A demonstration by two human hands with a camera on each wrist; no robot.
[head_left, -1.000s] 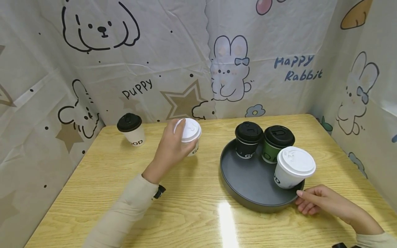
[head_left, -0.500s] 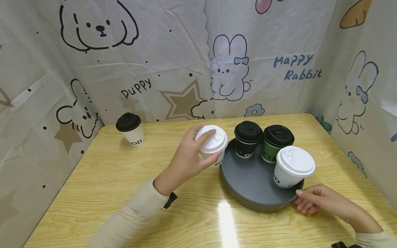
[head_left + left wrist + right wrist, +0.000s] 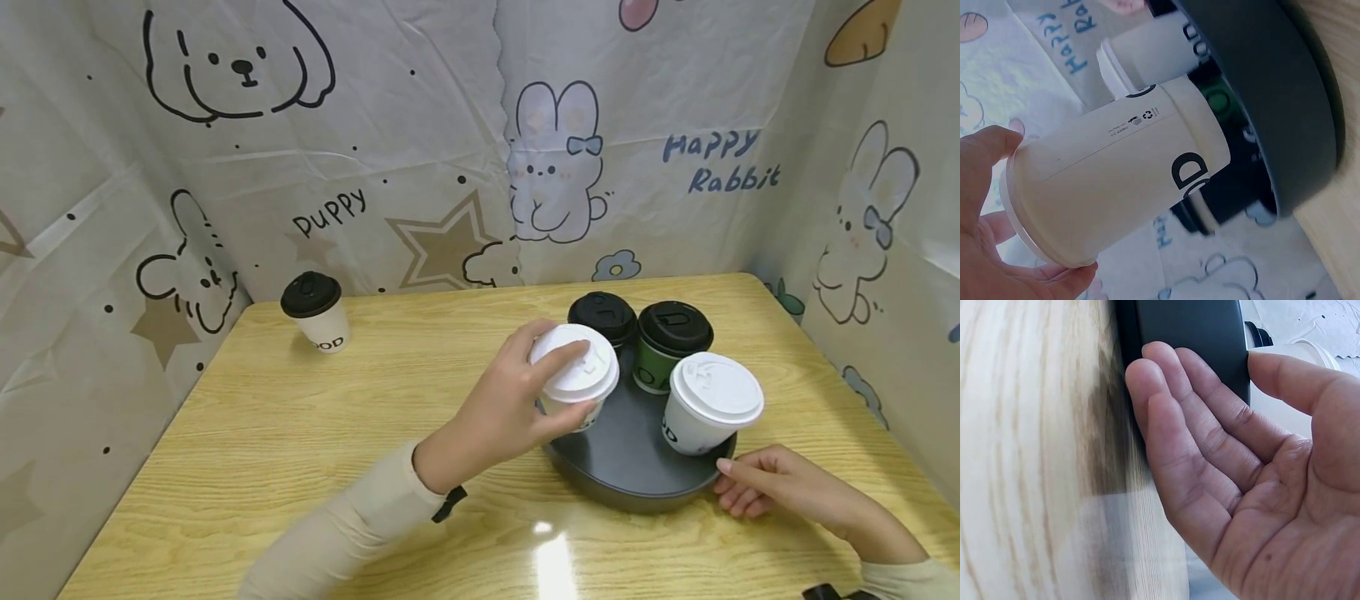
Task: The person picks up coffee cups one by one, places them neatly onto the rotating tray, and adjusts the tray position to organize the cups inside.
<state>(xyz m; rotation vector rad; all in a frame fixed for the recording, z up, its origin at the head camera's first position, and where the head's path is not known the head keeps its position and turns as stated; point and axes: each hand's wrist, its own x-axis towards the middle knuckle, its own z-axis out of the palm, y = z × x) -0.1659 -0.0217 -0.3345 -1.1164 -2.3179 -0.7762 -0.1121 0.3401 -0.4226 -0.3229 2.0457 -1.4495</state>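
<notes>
My left hand grips a white paper coffee cup by its white lid, over the left part of a round dark grey tray. In the left wrist view the cup is held at the lid, its base toward the tray wall. On the tray stand a black cup, a green cup with a black lid and a white cup with a white lid. My right hand holds the tray's near right edge, thumb on the rim and fingers against the outer wall.
A white cup with a black lid stands at the back left of the wooden table. A printed cloth hangs behind the table and along both sides.
My left hand has carried the white-lidded cup rightward and nearer, from the table to over the tray, where it partly covers the black cup. The right hand and tray have stayed put.
</notes>
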